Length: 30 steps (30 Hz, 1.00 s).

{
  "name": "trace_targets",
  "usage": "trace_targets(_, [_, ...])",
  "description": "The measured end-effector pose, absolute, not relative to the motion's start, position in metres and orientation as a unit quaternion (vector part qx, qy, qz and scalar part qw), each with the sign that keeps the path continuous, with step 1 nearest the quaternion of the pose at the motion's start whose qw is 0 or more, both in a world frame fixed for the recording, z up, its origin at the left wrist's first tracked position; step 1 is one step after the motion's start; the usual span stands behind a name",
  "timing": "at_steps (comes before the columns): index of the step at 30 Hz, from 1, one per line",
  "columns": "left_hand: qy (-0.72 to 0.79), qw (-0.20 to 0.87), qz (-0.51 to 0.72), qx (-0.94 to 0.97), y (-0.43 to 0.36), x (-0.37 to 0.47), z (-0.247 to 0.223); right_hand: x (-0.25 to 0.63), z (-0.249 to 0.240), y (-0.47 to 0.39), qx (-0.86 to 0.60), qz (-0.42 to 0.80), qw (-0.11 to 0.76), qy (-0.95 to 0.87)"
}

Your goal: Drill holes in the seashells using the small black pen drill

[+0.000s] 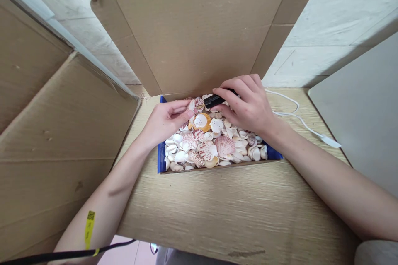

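Note:
My left hand [169, 118] is closed, its thumb and fingers pinching a reddish-speckled seashell [196, 102] over the back left of a shallow box. In my right hand [248, 99] is a black mini drill [214, 100], gripped from above and pointing left. Its thin brass-coloured tip meets or nearly meets that shell; contact is too small to confirm. Below my hands the blue-sided box [161, 157] is full of shells. An orange-rimmed white shell [200, 121], a small white scallop shell [217, 125] and a pinkish scallop shell [224, 145] bear small dark dots.
The box stands on a wooden tabletop [217, 203]. A tall cardboard flap [199, 29] rises behind it, and more cardboard [62, 120] stands at left. A white cable [294, 112] lies at right beside a pale panel [363, 103]. A black cord [115, 248] crosses the lower left.

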<state>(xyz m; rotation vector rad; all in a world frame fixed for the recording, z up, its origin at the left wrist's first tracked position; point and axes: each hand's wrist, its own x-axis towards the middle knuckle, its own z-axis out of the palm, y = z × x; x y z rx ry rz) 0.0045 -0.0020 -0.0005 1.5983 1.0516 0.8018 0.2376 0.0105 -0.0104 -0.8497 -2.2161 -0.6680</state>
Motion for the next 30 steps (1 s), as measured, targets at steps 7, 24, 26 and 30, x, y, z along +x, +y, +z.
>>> trace_targets(7, [0.432,0.501,0.345,0.665,-0.0011,0.0034,-0.0035,0.236,-0.0133,0.0092,-0.4,-0.17,0.254,-0.864])
trace_targets(24, [0.422,0.51,0.366,0.654,-0.0007,0.0038,-0.0022,0.2385,-0.0102,0.0103,-0.318,-0.281,0.314,-0.849])
trace_targets(26, [0.417,0.522,0.365,0.649,-0.0003,0.0037,-0.0017,0.2389,-0.0101,0.0105,-0.315,-0.293,0.321,-0.844])
trace_targets(30, [0.419,0.529,0.361,0.644,-0.0006,0.0037,-0.0002,0.2391,-0.0107,0.0093,-0.342,-0.294,0.312,-0.836])
